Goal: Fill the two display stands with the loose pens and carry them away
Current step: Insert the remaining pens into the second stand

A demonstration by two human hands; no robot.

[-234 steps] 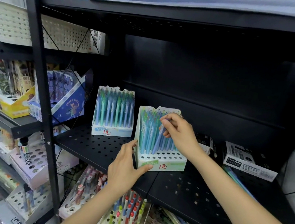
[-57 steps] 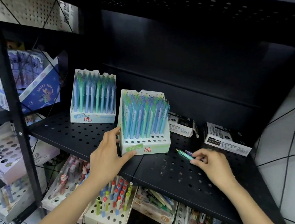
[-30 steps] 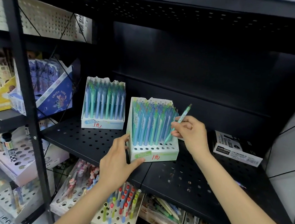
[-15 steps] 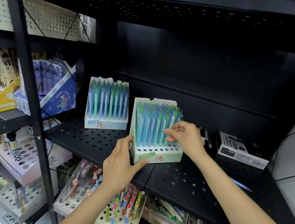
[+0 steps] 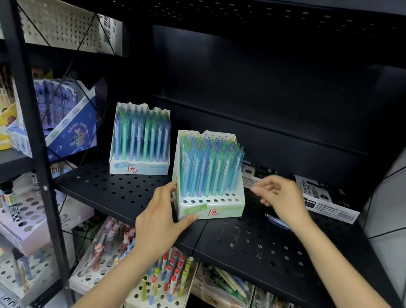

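A black perforated shelf [image 5: 121, 192] carries the near stand [image 5: 212, 209]. Behind-left of it stands another stand [image 5: 138, 168]; right lie a pen [image 5: 276, 220] and boxes [image 5: 328, 201].

The light is uneven. It comes from the near side and above, so the near display stand [image 5: 209, 177] and both forearms are bright and clear. The far back panel [image 5: 280, 91] of the black shelf [image 5: 262, 246] is very dark, almost without detail, and the underside of the upper shelf is in deep shadow. The right hand [image 5: 278, 198] shows soft motion blur at the fingers, while the left hand [image 5: 158, 222] is sharper. The lower left corner is blurred and smeared. Wide-angle distortion bends the black post [image 5: 32, 114] on the left and the tile lines on the right wall [image 5: 405, 192]. There is no strong glare; the white cardboard is only a little washed out.
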